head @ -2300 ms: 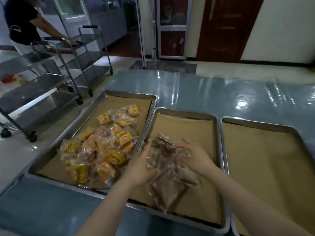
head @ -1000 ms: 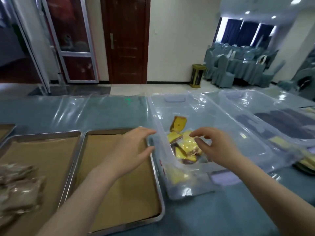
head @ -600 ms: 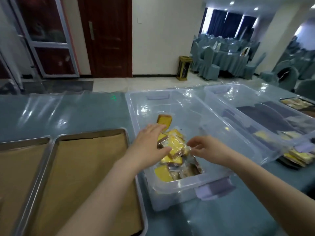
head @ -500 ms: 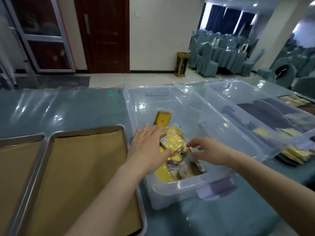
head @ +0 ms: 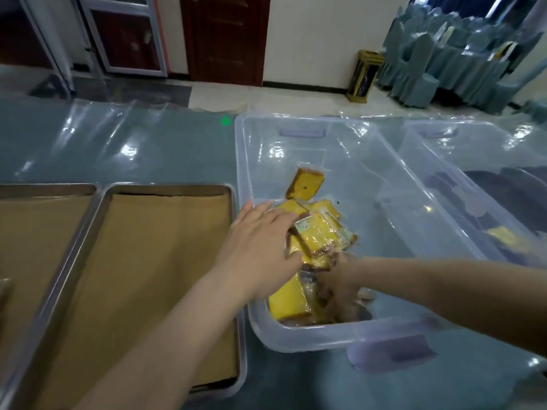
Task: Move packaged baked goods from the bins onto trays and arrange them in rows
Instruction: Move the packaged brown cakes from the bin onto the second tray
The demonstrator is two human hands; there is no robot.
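A clear plastic bin (head: 296, 335) stands on the table and holds a pile of yellow wrapped cake slices (head: 316, 235). One more slice (head: 306, 184) leans apart at the back. My left hand (head: 260, 250) lies flat over the left side of the pile, fingers spread. My right hand (head: 340, 285) is plunged low into the near end of the bin among the packets; it is blurred, and its grip cannot be made out. To the left of the bin sits a metal tray (head: 233, 291) lined with brown paper, bare of packets.
A second paper-lined tray (head: 85, 196) lies at the far left. Another clear bin (head: 461, 149) with dark and yellow packets stands to the right. The table wears a glossy plastic cover (head: 148, 149). Covered chairs (head: 444, 60) and a door are beyond.
I turned from the trays of wrapped goods to the bin on the right. Both hands went down into the bin; the right hand sank deeper among the packets.
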